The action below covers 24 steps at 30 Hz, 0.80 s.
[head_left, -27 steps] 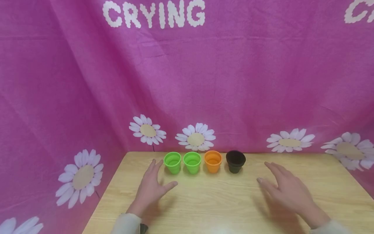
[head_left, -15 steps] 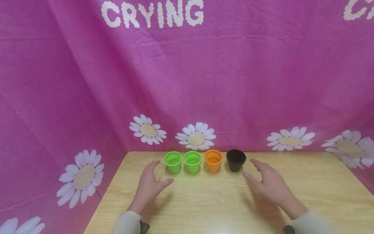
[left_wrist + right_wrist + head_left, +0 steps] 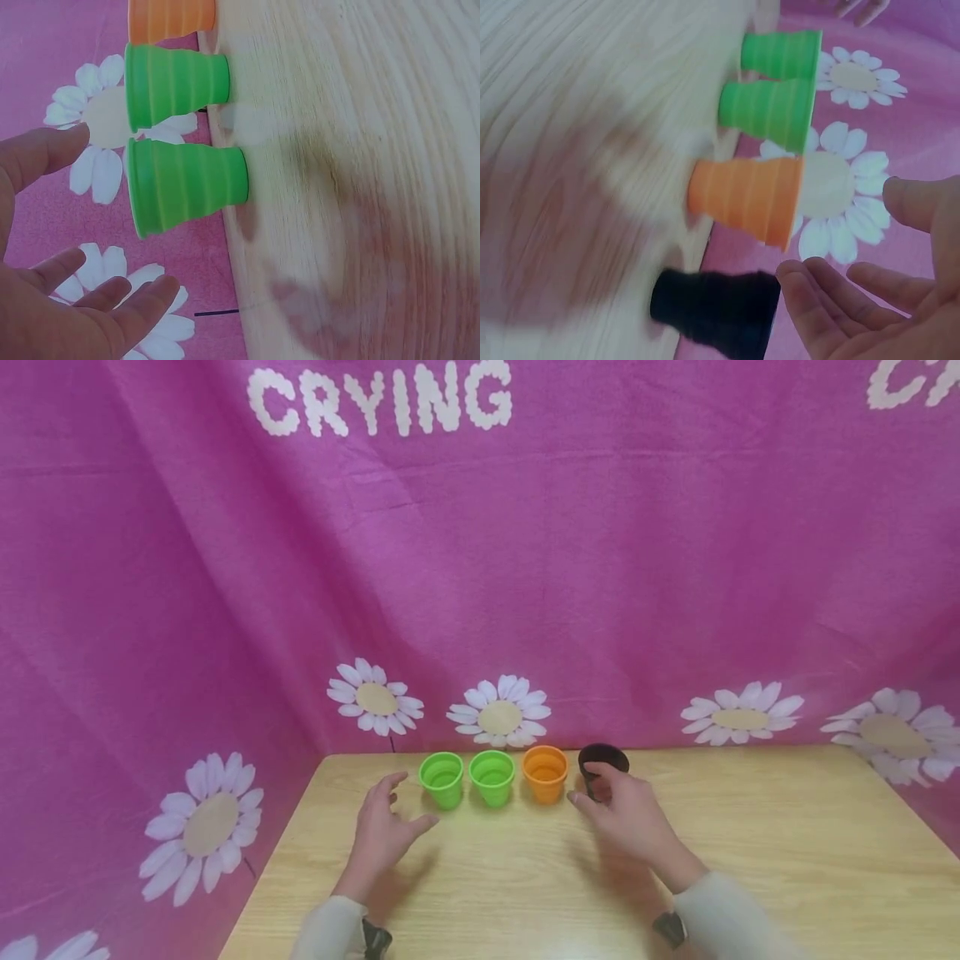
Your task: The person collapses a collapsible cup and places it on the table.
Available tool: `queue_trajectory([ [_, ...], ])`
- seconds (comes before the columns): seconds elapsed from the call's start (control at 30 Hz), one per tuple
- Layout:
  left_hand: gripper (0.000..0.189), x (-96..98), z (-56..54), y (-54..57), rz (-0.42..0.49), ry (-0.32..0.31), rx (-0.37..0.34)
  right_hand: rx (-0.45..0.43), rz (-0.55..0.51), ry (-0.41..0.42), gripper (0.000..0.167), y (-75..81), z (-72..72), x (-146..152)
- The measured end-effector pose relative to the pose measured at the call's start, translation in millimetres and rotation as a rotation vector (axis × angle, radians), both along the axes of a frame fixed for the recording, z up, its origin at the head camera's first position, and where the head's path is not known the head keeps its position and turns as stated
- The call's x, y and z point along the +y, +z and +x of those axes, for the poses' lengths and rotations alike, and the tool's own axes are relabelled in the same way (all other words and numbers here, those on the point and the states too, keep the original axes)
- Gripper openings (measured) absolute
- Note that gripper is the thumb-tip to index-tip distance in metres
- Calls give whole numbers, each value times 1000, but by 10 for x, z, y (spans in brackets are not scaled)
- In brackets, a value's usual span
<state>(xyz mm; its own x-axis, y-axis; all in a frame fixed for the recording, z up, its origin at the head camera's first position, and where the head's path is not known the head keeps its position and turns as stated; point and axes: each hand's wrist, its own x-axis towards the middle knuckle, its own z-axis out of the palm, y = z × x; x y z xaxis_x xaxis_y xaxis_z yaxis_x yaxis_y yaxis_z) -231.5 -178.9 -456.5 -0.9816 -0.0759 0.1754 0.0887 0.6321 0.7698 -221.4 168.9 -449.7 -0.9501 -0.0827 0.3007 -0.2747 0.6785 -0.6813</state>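
Note:
Four ribbed cups would be several: a left green cup, a second green cup, an orange cup and a black cup stand upright in a row. My left hand hovers left of the first green cup, thumb and fingers spread and holding nothing. My right hand is in front of the black cup and hides part of it. In the right wrist view its fingertips lie right at the black cup's rim, with the thumb apart and nothing gripped.
The cups stand near the back edge of a light wooden table. Behind and to the left hangs a pink cloth with white daisies and lettering. Dark bands show at both sleeve cuffs.
My right hand has moved left, from the table's right side to in front of the black cup. My left hand has barely shifted. The cups stay in place.

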Motion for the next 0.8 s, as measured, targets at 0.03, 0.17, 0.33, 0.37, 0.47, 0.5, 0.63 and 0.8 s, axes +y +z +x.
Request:
queue_trajectory([
  [0.03, 78, 2, -18, 0, 6, -2, 4, -10, -12, 0, 51, 2, -17, -35],
  [0.17, 78, 21, -101, 17, 30, -12, 28, -53, -56, -2, 47, 3, -84, -185],
  [0.33, 75, 63, -173, 16, 71, -20, 27, -69, -89, -4, 43, -29, -162, -402],
  [0.37, 75, 68, -179, 4, 83, -18, 18, -78, -98, -8, 42, -40, -169, -446],
  [0.47, 76, 75, -184, -44, 112, -3, -8, -110, -133, -11, 40, -72, -179, -581],
  [0.5, 76, 76, -186, -61, 122, 3, -13, -122, -150, -10, 40, -83, -183, -625],
  [0.63, 77, 70, -206, -121, 139, 30, -23, -127, -195, -1, 40, -136, -225, -801],
  [0.8, 81, 68, -258, -167, 191, 54, -53, -105, -222, 39, 40, -184, -313, -1033],
])
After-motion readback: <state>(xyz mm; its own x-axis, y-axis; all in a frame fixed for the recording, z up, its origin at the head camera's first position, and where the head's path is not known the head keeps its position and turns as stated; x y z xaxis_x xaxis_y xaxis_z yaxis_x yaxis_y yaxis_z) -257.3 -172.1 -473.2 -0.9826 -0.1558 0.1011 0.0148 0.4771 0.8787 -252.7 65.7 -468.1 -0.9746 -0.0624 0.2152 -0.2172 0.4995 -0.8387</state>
